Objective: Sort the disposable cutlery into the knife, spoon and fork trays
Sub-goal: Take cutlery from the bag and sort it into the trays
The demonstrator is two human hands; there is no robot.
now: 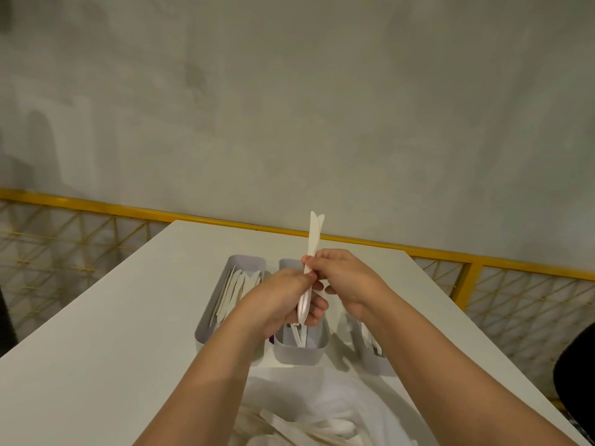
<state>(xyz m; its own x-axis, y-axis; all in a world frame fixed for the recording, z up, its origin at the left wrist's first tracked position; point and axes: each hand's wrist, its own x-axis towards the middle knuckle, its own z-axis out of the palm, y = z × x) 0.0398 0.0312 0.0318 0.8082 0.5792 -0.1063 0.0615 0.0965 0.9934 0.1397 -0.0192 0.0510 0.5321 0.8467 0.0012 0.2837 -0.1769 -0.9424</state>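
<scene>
L hand: curled round flat white plastic cutlery pcs.
R hand: one pc pinched; best slid off twd 12 o'clock.

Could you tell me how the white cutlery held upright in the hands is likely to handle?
The held cutlery looks thin and flat, so probably very light. It stands unsupported above the right hand and left hand, so likely stiff enough to keep shape. Two tips show at the top; smooth pieces may slip apart.
</scene>
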